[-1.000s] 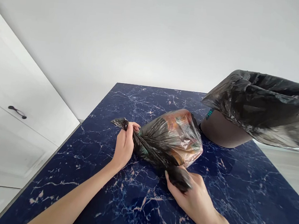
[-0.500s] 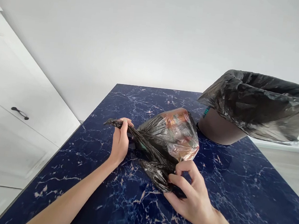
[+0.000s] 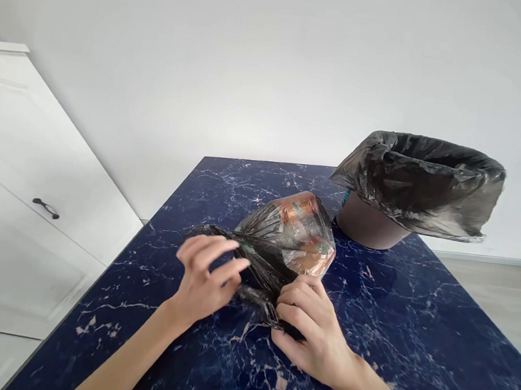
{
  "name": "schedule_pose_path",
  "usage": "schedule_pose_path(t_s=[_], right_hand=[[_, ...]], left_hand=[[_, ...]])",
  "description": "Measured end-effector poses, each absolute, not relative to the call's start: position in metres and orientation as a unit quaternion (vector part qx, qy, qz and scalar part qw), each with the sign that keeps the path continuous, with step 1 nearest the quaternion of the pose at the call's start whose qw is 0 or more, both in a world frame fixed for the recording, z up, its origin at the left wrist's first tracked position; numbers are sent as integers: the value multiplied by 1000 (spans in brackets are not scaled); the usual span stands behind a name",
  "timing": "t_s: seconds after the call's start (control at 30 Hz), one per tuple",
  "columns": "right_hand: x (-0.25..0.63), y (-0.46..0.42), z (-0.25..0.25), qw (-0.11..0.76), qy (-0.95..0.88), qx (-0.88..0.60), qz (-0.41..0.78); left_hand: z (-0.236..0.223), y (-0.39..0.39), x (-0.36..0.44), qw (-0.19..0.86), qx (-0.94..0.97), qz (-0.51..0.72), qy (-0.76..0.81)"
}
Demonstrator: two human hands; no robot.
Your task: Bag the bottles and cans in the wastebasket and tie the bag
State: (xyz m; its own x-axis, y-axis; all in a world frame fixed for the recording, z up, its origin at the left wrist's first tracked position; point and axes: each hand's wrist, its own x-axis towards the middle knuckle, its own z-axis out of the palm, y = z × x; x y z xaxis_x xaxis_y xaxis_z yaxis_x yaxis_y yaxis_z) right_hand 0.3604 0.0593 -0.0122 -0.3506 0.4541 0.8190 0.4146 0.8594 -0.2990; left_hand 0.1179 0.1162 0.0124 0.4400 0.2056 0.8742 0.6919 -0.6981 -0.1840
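A filled black garbage bag [image 3: 301, 230] lies on its side on the dark blue marbled tabletop [image 3: 417, 335]. Orange and reddish contents show through its thin, stretched plastic. Its gathered neck spreads into loose ends toward the left and toward me. My left hand [image 3: 208, 276] is over the left end of the neck, with its fingers apart; part of the plastic runs behind them. My right hand [image 3: 308, 318] has its fingers curled closed on the loose plastic at the near side of the bag. The fingertips of that hand are partly hidden in the folds.
Behind and right of the bag stands a brownish-grey trash bin [image 3: 372, 222], lined with a black bag [image 3: 429, 182] folded over its rim. A white cabinet [image 3: 36, 153] with a dark handle [image 3: 45, 208] is at the left. A pale wall [image 3: 274, 66] rises behind the table.
My left hand has let go of the twisted bag neck, spread its fingers and come nearer to me. My right hand has closed more tightly on the plastic. The view has shifted slightly.
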Motion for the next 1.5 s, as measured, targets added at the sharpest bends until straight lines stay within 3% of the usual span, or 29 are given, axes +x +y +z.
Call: schedule_pose_path(t_s=[0.1, 0.3, 0.7, 0.9, 1.13, 1.37, 1.5], right_hand=[[359, 59, -11, 513, -818, -261, 11], [359, 59, -10, 506, -822, -261, 0], [362, 50, -7, 508, -831, -225, -34], [375, 60, 10, 445, -867, -216, -67], [394, 56, 36, 392, -890, -211, -99], [403, 28, 50, 328, -916, -217, -86], [410, 21, 55, 265, -931, -232, -95]], left_hand=[[9, 102, 133, 176, -885, -372, -220], [-2, 98, 141, 69, -903, -384, -181], [6, 95, 137, 7, -914, -352, -200], [7, 91, 138, -74, -891, -378, -239], [7, 87, 140, 38, -902, -397, -167], [0, 76, 146, -98, -914, -345, -188], [-7, 78, 147, -20, -925, -353, -141]])
